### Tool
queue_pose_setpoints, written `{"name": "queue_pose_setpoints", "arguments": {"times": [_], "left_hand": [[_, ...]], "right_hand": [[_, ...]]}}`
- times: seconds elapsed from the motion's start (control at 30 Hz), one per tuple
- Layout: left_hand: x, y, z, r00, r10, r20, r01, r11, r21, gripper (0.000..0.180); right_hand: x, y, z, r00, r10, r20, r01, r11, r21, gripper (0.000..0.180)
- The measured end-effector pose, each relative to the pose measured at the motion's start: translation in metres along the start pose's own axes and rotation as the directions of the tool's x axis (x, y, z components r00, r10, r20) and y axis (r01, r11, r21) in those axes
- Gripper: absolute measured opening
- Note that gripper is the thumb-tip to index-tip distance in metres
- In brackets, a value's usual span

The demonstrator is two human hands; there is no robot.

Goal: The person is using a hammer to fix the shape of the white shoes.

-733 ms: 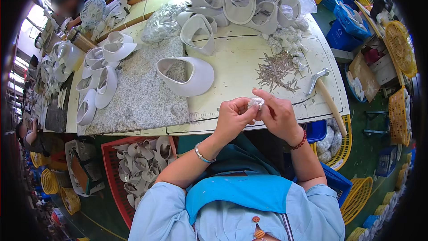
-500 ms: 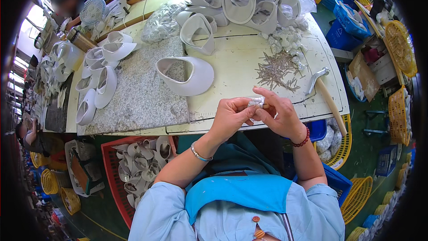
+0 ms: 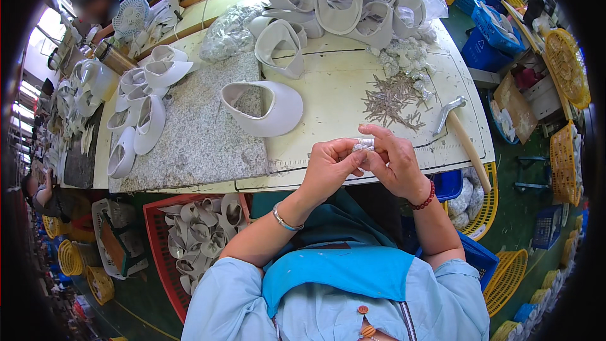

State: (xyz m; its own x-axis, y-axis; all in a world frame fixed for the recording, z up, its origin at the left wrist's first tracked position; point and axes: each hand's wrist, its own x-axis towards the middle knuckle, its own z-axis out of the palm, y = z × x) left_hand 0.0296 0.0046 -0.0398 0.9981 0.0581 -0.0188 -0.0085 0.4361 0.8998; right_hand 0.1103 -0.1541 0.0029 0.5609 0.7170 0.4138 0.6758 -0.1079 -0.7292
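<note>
In the head view, a small pale piece (image 3: pixel 363 146) is gripped between the fingertips of both hands above the near edge of the surface (image 3: pixel 328 88), the left hand (image 3: pixel 328 167) and the right hand (image 3: pixel 392 163) pressed close together with fingers curled around it; what the piece is cannot be told. A silver bangle (image 3: pixel 283 220) is worn on the left wrist and a red bead bracelet (image 3: pixel 424 199) on the right. Just beyond the hands, toward the far right part of the surface, a loose heap of thin nails (image 3: pixel 392 98) is spread, with a clump of small pale bits (image 3: pixel 409 57) at its far side. A hammer (image 3: pixel 461 132) with a wooden handle is laid along the right edge, its metal head toward the nails. A speckled stone slab (image 3: pixel 202 132) is set on the left part of the surface, and a white shoe upper (image 3: pixel 262 107) is rested across its right edge. More white uppers (image 3: pixel 139 120) are lined up along the slab's left edge, and a pile of grey ones (image 3: pixel 341 3) is stacked at the far edge beside a clear plastic bag (image 3: pixel 230 31). Below the near edge, a red crate (image 3: pixel 158 240) filled with grey shoe parts is seen to the left of the person's lap, and yellow baskets (image 3: pixel 565 69) are stood past the right edge.
</note>
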Motion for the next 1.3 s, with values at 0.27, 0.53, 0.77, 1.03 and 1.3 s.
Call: {"name": "queue_pose_setpoints", "arguments": {"times": [0.27, 0.53, 0.77, 1.03, 1.3], "left_hand": [[-0.002, 0.002, 0.005, 0.999, 0.04, 0.0, -0.04, 0.999, -0.018, 0.026], [-0.006, -0.004, 0.01, 0.998, 0.041, -0.055, -0.043, 0.999, -0.027, 0.023], [-0.009, 0.001, 0.009, 0.983, 0.036, -0.18, -0.039, 0.999, -0.013, 0.028], [-0.013, 0.066, -0.041, 0.826, 0.551, 0.118, -0.106, -0.054, 0.993, 0.055], [-0.011, 0.078, -0.064, 0.884, 0.453, 0.115, 0.018, -0.277, 0.961, 0.058]], "right_hand": [[0.002, 0.011, 0.01, 0.984, -0.102, -0.148, 0.108, 0.994, 0.028, 0.028], [-0.006, 0.02, 0.017, 0.992, 0.07, -0.106, -0.054, 0.987, 0.152, 0.021], [-0.009, 0.02, 0.054, 0.883, 0.395, -0.252, -0.143, 0.739, 0.659, 0.02], [-0.015, 0.037, 0.049, 0.84, 0.456, -0.293, -0.128, 0.692, 0.711, 0.019], [-0.019, 0.021, 0.056, 0.924, 0.375, -0.071, -0.204, 0.643, 0.739, 0.021]]}}
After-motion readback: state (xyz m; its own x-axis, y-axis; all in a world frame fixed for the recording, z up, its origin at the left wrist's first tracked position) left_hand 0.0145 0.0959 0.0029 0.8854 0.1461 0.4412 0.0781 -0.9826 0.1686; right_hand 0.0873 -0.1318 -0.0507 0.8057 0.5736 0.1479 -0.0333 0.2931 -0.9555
